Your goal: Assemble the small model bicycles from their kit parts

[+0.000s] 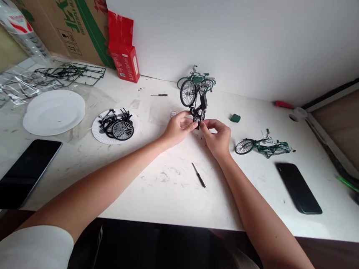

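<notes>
Both my hands hold a black model bicycle (203, 101) above the table, its front wheel pointing up and away from me. My left hand (178, 129) is closed around the lower wheel from the left. On the other side, my right hand (214, 136) pinches at the same wheel with thumb and forefinger. Any small part between those fingertips is too small to make out. Behind the black bicycle stands a green model bicycle (210, 79), partly hidden by it. A small screwdriver (198, 175) lies between my forearms.
Left are a paper plate of black bicycle parts (95, 134), stacked white plates (53, 115), plastic part frames (74, 73) and a phone (22, 173). Right are another green model bicycle (264, 146), a green piece (235, 118) and a second phone (299, 187). A red box (125, 65) stands behind.
</notes>
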Demonstrator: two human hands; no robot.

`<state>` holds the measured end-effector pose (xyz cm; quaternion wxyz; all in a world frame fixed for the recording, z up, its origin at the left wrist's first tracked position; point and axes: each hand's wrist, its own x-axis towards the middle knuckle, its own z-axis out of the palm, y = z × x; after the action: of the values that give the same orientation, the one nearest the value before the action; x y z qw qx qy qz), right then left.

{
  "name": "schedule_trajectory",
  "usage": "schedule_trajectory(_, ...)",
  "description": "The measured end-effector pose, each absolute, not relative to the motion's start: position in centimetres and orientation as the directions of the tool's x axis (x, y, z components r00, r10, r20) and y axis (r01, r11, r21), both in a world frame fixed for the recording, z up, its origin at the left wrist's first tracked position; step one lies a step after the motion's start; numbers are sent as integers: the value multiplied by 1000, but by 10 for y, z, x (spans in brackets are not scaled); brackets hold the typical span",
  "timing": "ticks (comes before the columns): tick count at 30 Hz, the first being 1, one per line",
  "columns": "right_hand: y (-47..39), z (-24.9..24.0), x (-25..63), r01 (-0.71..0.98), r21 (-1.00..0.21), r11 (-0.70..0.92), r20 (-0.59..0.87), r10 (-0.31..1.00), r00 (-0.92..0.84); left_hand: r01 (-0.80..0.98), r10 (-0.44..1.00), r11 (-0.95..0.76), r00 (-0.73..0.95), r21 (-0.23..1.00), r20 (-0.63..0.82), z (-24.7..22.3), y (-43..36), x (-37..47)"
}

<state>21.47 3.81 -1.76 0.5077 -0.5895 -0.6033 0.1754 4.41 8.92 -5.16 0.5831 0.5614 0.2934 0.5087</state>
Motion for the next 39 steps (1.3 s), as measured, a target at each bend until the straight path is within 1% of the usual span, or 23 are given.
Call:
schedule_trajectory(9,40,-22,215,398,-896,196,312,916,251,-249,906,-193,326,949,270,-52,90,44)
schedule_trajectory(15,39,-19,213,407,-900,158,272,932,241,-269,896,-211,332,940,296,-53,91,45)
schedule_trajectory(20,40,-17,212,360,-923,135,233,941,246,-270,894,-225,325,936,308,-56,91,46)
schedule_trajectory(26,39,-17,212,360,-923,135,236,939,251,-292,894,-233,312,928,322,-54,92,46)
schedule_trajectory(33,38,-18,213,335,-929,158,247,939,241,-330,899,-156,343,931,272,-53,92,46)
schedule_trajectory(36,39,-17,213,320,-938,135,221,943,248,-319,901,-140,352,937,255,-53,92,45)
schedule_trajectory(39,40,-15,213,266,-959,97,170,948,268,-312,902,-132,355,941,244,-53,92,46)
